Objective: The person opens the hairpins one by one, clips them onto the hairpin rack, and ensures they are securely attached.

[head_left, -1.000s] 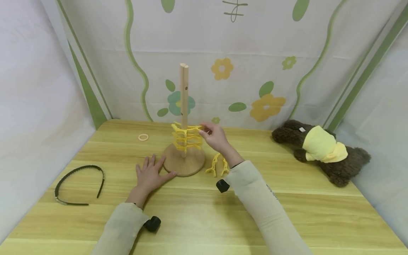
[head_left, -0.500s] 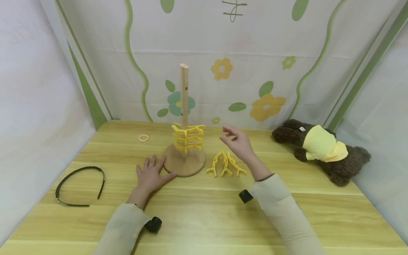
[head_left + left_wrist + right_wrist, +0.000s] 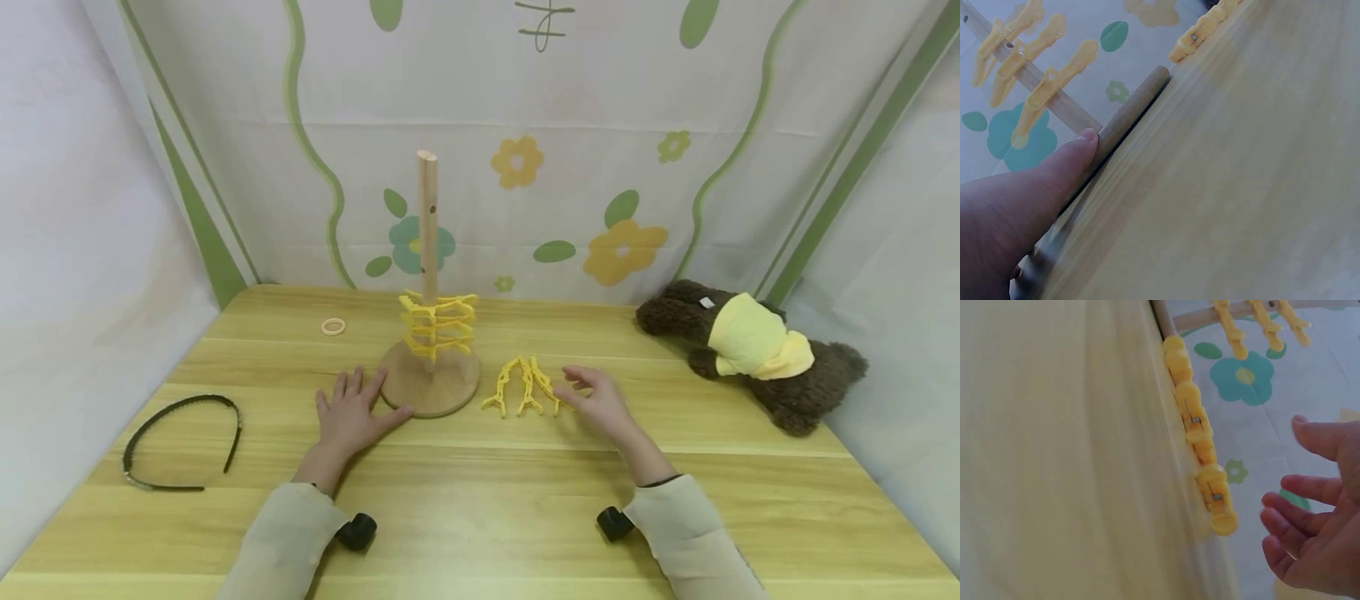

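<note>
A wooden stand with an upright post (image 3: pixel 429 225) and a round base (image 3: pixel 431 396) bears several yellow plastic clips (image 3: pixel 438 321), stacked around the lower post. My left hand (image 3: pixel 351 429) lies spread on the table, its thumb and forefinger at the base's edge; in the left wrist view the thumb (image 3: pixel 1066 159) presses on the base's rim. More yellow clips (image 3: pixel 525 387), with small metal springs (image 3: pixel 1195 420) in the right wrist view, lie right of the base. My right hand (image 3: pixel 600 404) is beside the rightmost one, fingers loosely bent and holding nothing.
A black headband (image 3: pixel 183 442) lies at the left and a small pale ring (image 3: pixel 333 327) behind my left hand. A brown plush toy in a yellow top (image 3: pixel 757 337) lies at the far right. A patterned curtain (image 3: pixel 480 83) hangs behind the table (image 3: pixel 480 508).
My right hand has let go of the top clip on the stand and moved right and down to the loose clips. My left hand has stayed at the base.
</note>
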### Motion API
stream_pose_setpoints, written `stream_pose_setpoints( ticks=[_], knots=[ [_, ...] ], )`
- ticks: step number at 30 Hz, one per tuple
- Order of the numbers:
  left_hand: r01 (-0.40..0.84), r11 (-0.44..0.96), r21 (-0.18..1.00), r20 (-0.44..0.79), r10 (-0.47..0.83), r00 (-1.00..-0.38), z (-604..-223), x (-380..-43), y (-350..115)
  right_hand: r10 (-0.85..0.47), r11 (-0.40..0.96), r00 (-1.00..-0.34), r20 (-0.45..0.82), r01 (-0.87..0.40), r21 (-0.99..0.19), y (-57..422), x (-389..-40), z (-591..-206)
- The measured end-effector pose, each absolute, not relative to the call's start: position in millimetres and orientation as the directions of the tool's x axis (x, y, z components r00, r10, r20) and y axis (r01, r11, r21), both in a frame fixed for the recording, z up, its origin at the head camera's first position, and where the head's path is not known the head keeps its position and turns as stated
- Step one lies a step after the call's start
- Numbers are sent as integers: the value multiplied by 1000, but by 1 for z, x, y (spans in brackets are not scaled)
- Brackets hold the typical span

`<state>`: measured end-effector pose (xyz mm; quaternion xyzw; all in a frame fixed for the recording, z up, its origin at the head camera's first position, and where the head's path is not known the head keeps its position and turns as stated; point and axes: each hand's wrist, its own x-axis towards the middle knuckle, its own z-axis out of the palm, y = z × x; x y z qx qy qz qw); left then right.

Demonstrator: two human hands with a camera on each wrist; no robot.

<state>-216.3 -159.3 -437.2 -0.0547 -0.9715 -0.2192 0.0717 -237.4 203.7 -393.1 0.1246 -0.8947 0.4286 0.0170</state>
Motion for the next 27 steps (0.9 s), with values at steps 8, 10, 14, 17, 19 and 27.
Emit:
stream_pose_setpoints(
  ticks=[8,10,14,17,19,27],
  knots=[
    [141,900,413,168,76,-983,-436,-216,-160,-160,602,-982,102,-178,-778,203,-236,-417],
    [141,899,414,171,76,-982,-436,-216,-160,-150,598,-983,103,-173,-783,203,-235,-422],
    [142,899,413,172,76,-982,-437,-217,-161,-140,617,-975,172,-221,-755,202,-235,-428],
    [143,898,415,172,77,-982,-438,-217,-161,-129,641,-968,217,-248,-726,203,-234,-431],
    [143,897,418,171,77,-982,-438,-217,-161,-107,665,-968,226,-239,-707,204,-234,-431],
    [144,898,417,170,79,-982,-438,-217,-161,-41,746,-970,238,-188,-639,207,-236,-433]
  ],
)
